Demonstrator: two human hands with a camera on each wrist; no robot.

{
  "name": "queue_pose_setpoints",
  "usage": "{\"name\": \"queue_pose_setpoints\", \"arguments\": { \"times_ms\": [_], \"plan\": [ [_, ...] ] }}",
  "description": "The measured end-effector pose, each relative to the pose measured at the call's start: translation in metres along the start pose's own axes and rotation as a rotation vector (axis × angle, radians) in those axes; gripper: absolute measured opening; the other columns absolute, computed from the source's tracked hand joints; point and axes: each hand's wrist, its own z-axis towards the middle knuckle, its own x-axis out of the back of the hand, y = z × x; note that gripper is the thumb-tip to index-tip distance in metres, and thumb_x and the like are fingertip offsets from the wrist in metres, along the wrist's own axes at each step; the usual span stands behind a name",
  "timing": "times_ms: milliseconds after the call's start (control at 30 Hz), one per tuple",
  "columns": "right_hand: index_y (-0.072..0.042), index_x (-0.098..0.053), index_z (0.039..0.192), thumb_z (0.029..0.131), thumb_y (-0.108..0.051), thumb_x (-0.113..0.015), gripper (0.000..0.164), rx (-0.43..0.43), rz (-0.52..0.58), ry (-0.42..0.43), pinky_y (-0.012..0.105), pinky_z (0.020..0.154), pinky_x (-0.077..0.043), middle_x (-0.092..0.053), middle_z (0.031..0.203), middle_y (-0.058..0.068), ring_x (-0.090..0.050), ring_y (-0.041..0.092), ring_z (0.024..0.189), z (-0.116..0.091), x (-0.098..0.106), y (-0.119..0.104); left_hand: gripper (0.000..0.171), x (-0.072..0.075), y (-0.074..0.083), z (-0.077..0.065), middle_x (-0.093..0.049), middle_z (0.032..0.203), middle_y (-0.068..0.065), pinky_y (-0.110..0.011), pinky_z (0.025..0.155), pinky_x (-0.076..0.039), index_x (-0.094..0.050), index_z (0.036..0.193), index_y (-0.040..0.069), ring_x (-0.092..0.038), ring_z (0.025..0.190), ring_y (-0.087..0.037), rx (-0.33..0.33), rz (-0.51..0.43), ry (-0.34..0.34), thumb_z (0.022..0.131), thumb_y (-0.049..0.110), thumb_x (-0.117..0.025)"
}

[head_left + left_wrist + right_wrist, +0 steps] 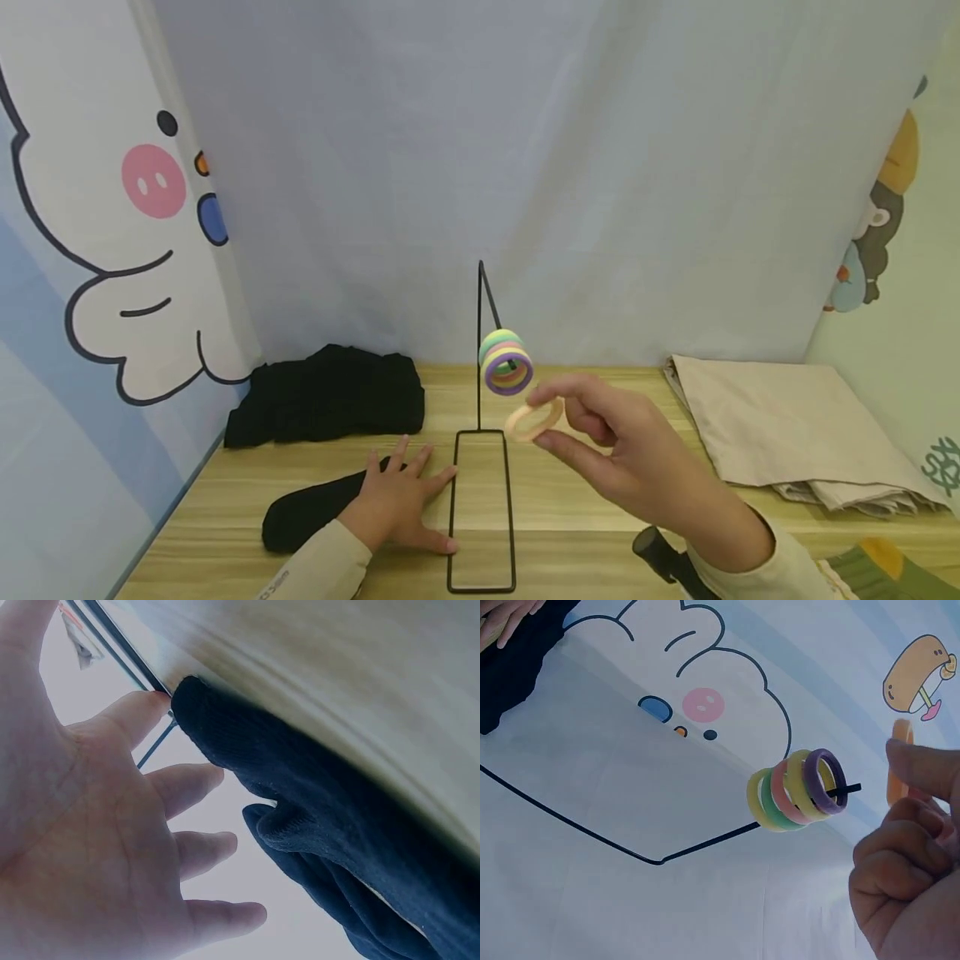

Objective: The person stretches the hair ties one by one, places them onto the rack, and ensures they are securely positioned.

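Between thumb and forefinger my right hand (pixel 630 442) pinches a pale orange ring (pixel 517 427), just in front of the rod's free end. Several coloured rings (pixel 504 360) hang on the arm of a thin black wire stand (pixel 480 333); the purple ring (pixel 817 780) is nearest the tip. My left hand (pixel 401 500) has its fingers spread, with thumb and forefinger at the side of the stand's rectangular base (pixel 512 517). Beneath and beside that hand lies a long black cloth item (pixel 300 512), which also shows as dark fabric (pixel 300 780) in the left wrist view.
Folded black cloth (pixel 330 396) lies at the back left of the wooden table (pixel 585 500). A folded beige cloth (pixel 795 425) is at the right. Near my right wrist are a black cylindrical object (pixel 656 550) and a green and orange cloth item (pixel 885 571).
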Motion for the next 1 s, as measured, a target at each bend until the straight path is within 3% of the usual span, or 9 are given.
{"name": "queue_pose_setpoints", "arguments": {
  "times_ms": [167,433,800,933,1000],
  "plan": [
    [-0.009,-0.058,0.105,0.088,-0.018,-0.064,0.02,-0.009,-0.005,0.094,0.017,0.052,-0.027,-0.022,0.06,-0.003,-0.022,0.005,0.055,0.011,-0.007,0.005,0.098,0.0,0.001,-0.001,-0.022,0.154,-0.008,-0.072,0.101,-0.011,-0.031,0.143,0.039,-0.007,0.141,-0.042,0.002,-0.004,-0.004,0.059,0.085,-0.052],
    [-0.009,-0.058,0.103,0.084,-0.014,-0.069,0.023,-0.016,-0.011,0.138,0.015,0.051,-0.026,-0.023,0.058,-0.003,-0.023,0.005,0.053,0.019,-0.013,0.01,0.098,-0.002,0.0,0.003,-0.022,0.154,-0.007,-0.071,0.102,-0.01,-0.031,0.143,0.04,-0.005,0.142,-0.041,0.008,-0.008,-0.011,0.059,0.086,-0.051],
    [-0.009,-0.055,0.114,0.064,-0.003,-0.082,0.057,-0.056,-0.066,0.13,0.015,0.049,-0.026,-0.024,0.06,-0.003,-0.023,0.002,0.055,0.012,-0.014,0.011,0.098,-0.004,0.002,0.004,-0.022,0.154,-0.007,-0.071,0.102,-0.01,-0.032,0.143,0.04,-0.006,0.142,-0.041,0.0,-0.004,-0.011,0.059,0.086,-0.051],
    [-0.007,-0.055,0.115,0.065,-0.003,-0.081,0.056,-0.103,-0.038,0.142,0.018,0.049,-0.026,-0.024,0.06,-0.003,-0.021,0.003,0.055,0.007,-0.014,0.015,0.097,-0.002,0.001,0.004,-0.023,0.154,-0.007,-0.07,0.103,-0.011,-0.032,0.143,0.04,-0.005,0.142,-0.04,0.002,0.002,-0.016,0.059,0.085,-0.052],
    [-0.007,-0.056,0.114,0.071,-0.01,-0.08,0.049,-0.112,-0.019,0.161,0.019,0.047,-0.025,-0.023,0.059,-0.002,-0.02,0.003,0.054,0.003,-0.015,0.02,0.097,0.0,0.001,0.003,-0.023,0.154,-0.007,-0.071,0.102,-0.012,-0.033,0.142,0.039,-0.006,0.142,-0.041,-0.003,0.003,-0.012,0.059,0.085,-0.053]
  ]
}}
